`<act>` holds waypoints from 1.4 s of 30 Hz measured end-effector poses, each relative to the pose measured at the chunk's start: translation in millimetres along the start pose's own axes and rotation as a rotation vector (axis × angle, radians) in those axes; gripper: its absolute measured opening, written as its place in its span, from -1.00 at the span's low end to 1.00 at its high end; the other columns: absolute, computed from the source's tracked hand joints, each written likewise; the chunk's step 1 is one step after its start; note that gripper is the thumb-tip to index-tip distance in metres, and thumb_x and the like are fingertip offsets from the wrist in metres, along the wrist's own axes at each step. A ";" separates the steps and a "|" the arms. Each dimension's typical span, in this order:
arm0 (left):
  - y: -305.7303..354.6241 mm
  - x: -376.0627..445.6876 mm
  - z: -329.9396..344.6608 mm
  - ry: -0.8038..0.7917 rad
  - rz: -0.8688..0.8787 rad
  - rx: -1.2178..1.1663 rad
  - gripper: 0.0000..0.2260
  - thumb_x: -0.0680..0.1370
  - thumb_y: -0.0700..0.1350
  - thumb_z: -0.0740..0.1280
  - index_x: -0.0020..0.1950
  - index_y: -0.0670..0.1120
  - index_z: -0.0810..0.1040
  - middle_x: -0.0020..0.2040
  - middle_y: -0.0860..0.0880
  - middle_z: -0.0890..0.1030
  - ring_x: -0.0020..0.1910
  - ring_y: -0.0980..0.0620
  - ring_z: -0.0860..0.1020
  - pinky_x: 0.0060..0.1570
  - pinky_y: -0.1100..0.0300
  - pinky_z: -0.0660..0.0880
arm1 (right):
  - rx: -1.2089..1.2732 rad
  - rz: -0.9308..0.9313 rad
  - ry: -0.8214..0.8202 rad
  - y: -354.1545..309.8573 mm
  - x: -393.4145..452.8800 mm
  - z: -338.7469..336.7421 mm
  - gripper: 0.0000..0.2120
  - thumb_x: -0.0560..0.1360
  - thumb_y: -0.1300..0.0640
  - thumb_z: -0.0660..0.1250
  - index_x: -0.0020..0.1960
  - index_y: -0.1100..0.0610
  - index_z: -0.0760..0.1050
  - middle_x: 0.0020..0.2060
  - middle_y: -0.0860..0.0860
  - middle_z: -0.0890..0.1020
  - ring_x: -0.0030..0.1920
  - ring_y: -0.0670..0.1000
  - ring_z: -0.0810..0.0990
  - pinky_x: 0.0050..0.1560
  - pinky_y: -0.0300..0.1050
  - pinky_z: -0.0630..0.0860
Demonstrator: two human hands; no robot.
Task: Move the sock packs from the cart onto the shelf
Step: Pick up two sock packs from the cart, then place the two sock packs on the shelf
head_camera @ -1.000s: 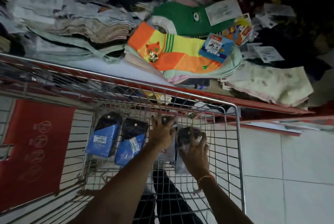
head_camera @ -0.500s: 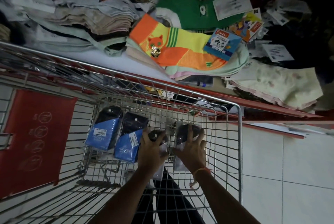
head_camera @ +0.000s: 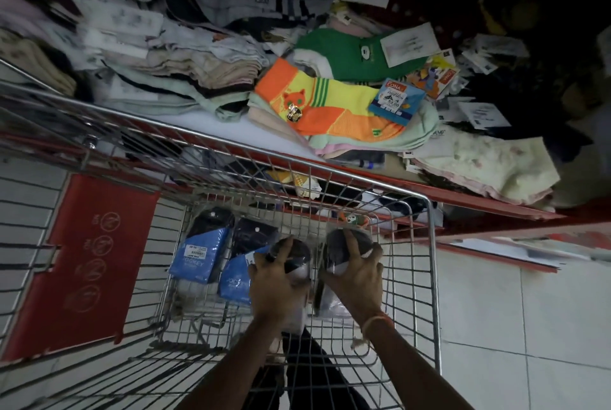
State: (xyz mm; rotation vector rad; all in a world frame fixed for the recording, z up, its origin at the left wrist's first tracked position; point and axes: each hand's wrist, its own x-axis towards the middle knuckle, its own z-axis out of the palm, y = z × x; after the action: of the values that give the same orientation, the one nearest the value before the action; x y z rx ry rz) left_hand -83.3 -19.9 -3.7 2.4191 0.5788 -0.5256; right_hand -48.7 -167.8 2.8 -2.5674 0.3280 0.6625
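Note:
Inside the wire cart (head_camera: 433, 277) my left hand (head_camera: 276, 284) grips a dark sock pack in clear wrap (head_camera: 294, 256). My right hand (head_camera: 355, 274) grips a second dark sock pack (head_camera: 337, 246) beside it. Both packs are held just above the cart floor. Two blue-banded sock packs lie flat to the left, one (head_camera: 201, 252) at the far left and one (head_camera: 244, 264) partly under my left hand. The shelf (head_camera: 211, 123) with a red front edge runs beyond the cart, piled with socks.
On the shelf lie an orange and yellow sock bundle (head_camera: 330, 109), a green sock (head_camera: 350, 54), folded beige and pale socks (head_camera: 185, 75) and loose white tags. A red plastic panel (head_camera: 86, 264) hangs on the cart's left side. White floor tiles (head_camera: 515, 317) are at the right.
Both hands have closed around the two dark packs and drawn them slightly toward me, off the cart floor. The view has shifted a little; the blue packs have not moved.

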 end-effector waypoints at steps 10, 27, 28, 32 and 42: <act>49.4 -22.6 -106.7 0.202 0.262 0.009 -0.23 0.28 0.24 0.43 0.45 0.24 0.22 0.35 -0.15 0.34 0.30 -0.21 0.35 0.01 -0.01 0.54 | 0.074 -0.178 0.294 -51.1 -54.7 -91.5 -0.01 0.22 -0.19 0.56 0.51 -0.18 0.10 0.36 0.27 0.22 0.19 0.35 0.50 0.07 0.15 0.61; 184.6 -75.0 -287.0 0.632 0.655 -0.121 -0.23 0.29 0.25 0.42 0.44 0.26 0.19 0.21 -0.08 0.39 -0.17 -0.09 0.56 -0.32 0.18 0.45 | 0.138 -0.511 0.883 -134.9 -116.3 -276.2 0.00 0.23 -0.18 0.55 0.48 -0.22 0.03 0.39 0.15 0.19 0.00 0.25 0.58 -0.23 -0.02 0.62; 192.4 -77.6 -295.9 0.656 0.671 -0.136 -0.23 0.29 0.23 0.43 0.44 0.25 0.20 0.21 -0.08 0.38 -0.14 -0.09 0.56 -0.30 0.19 0.44 | 0.154 -0.525 0.917 -139.5 -118.1 -286.3 -0.01 0.23 -0.17 0.55 0.48 -0.23 0.03 0.39 0.13 0.18 0.00 0.26 0.58 -0.20 0.03 0.64; 230.1 -87.0 -333.4 0.776 0.751 -0.232 -0.23 0.31 0.17 0.45 0.45 0.19 0.20 0.18 -0.07 0.39 -0.05 -0.12 0.56 -0.19 0.10 0.49 | 0.202 -0.598 1.087 -158.0 -124.8 -336.1 -0.06 0.25 -0.14 0.55 0.47 -0.22 0.08 0.40 0.08 0.18 0.10 0.22 0.54 -0.16 0.08 0.65; 358.7 -80.7 -394.7 1.012 0.917 -0.368 -0.23 0.33 0.16 0.43 0.47 0.07 0.19 0.12 -0.08 0.38 -0.07 -0.06 0.51 -0.30 0.17 0.38 | 0.332 -0.678 1.371 -201.7 -97.8 -444.9 -0.09 0.31 0.00 0.57 0.49 -0.13 0.12 0.47 0.16 0.15 0.25 0.16 0.44 0.03 0.04 0.54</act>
State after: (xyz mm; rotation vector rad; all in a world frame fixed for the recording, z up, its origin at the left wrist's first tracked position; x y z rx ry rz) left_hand 124.8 -58.9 492.4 2.1263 -0.1209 1.1175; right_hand 111.1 -202.2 473.4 -2.1534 -0.0551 -1.3115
